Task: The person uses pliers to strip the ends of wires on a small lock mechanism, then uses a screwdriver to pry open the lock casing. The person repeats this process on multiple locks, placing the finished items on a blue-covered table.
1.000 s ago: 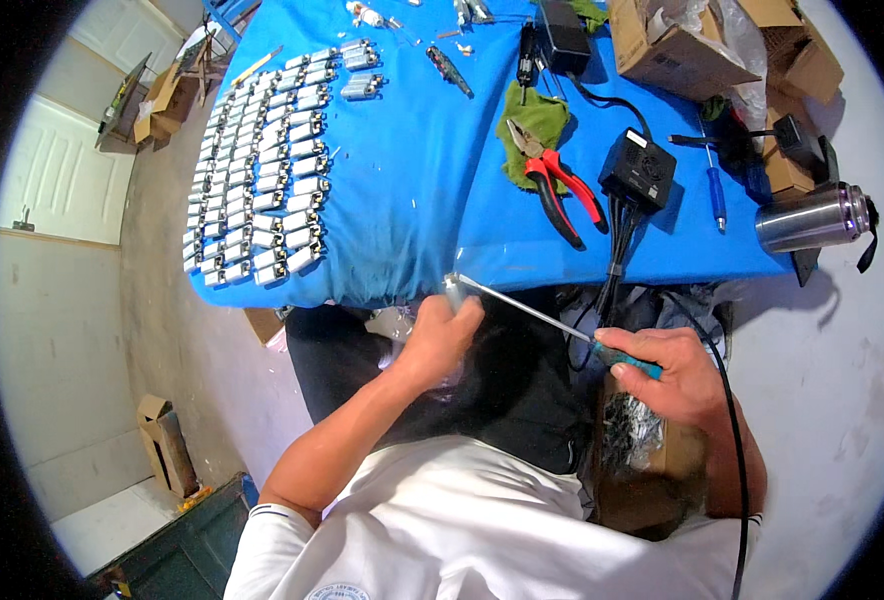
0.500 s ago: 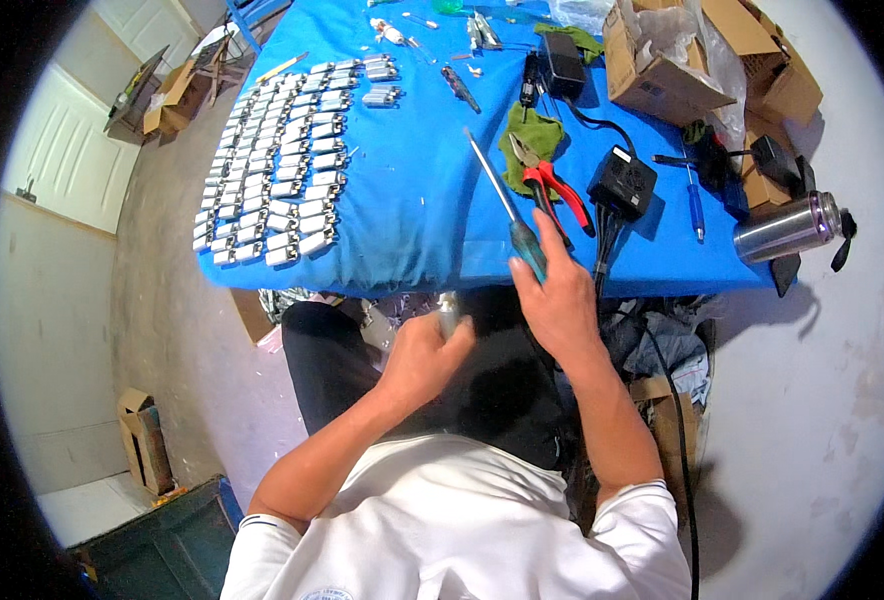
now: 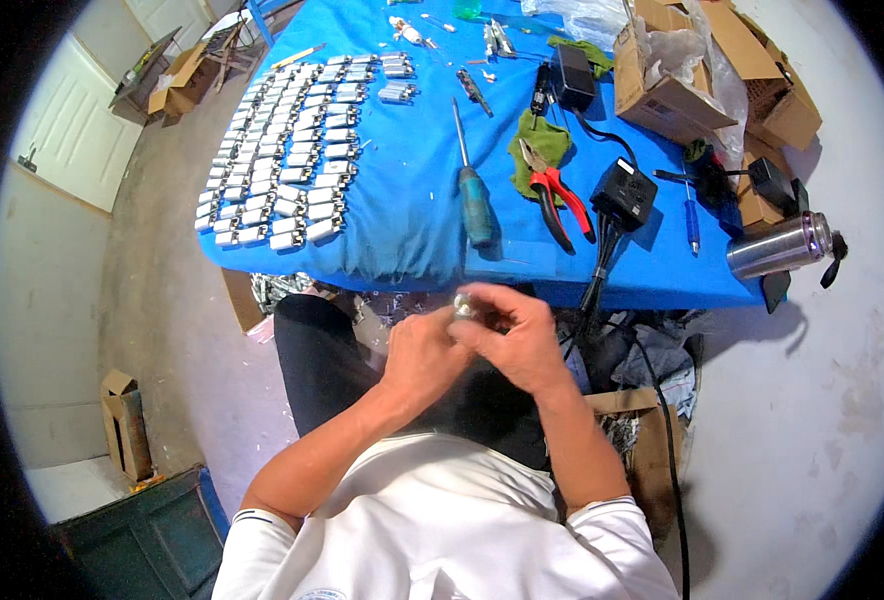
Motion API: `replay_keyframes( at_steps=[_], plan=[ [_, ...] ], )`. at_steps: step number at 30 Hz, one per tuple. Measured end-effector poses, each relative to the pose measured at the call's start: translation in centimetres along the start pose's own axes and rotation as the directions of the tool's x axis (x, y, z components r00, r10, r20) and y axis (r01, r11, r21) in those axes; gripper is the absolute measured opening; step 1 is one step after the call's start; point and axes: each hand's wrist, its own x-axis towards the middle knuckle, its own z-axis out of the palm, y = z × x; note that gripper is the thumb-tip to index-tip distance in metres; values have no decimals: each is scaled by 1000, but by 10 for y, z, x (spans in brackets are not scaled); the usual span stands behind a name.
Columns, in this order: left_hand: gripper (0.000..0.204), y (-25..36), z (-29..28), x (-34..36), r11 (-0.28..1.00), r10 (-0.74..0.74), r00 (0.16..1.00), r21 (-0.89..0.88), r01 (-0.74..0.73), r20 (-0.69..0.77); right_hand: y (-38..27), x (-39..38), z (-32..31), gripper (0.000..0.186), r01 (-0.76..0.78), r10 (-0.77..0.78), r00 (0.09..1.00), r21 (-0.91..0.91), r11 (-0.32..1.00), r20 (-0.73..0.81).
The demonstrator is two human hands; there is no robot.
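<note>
In front of my lap, just off the table's near edge, my left hand (image 3: 424,352) is closed round a small pale, metal-topped piece (image 3: 463,305) that looks like a lighter. My right hand (image 3: 518,338) meets it there, thumb and fingers pinched at the piece's top; the fingers partly hide it. A screwdriver (image 3: 476,207) with a teal handle lies on the blue cloth beyond my hands, tip pointing away. Right of it, red-handled pliers (image 3: 554,200) rest partly on a green rag (image 3: 538,150). Rows of similar white lighters (image 3: 287,150) cover the table's left part.
At the right are a black box with cables (image 3: 624,195), a black adapter (image 3: 571,77), a blue pen (image 3: 693,218) and a steel flask (image 3: 780,247). Cardboard boxes (image 3: 662,90) stand at the far right. A black cable (image 3: 674,470) hangs beside my right arm.
My right hand has put the screwdriver down on the cloth and come back to my left hand, where it now grips the small piece too. The view has shifted slightly.
</note>
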Motion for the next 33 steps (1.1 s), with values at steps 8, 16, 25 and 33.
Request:
replay_keyframes(
  at_steps=[8, 16, 25, 33],
  plan=[
    [25, -4, 2, -4, 890, -166, 899, -330, 314, 405, 26, -6, -11, 27, 0, -45, 986, 268, 964, 162],
    [27, 7, -5, -16, 620, -114, 885, -664, 419, 452, 23, -12, -4, 34, -158, 48, 957, 378, 912, 285],
    [35, -8, -16, -4, 574, -279, 810, -586, 572, 516, -25, 27, -54, 48, -9, -506, 810, -869, 495, -297],
    [34, -14, -19, 3, 564, -278, 827, -614, 552, 488, -3, 73, -72, 43, -198, -294, 924, -964, 179, -244]
  ],
)
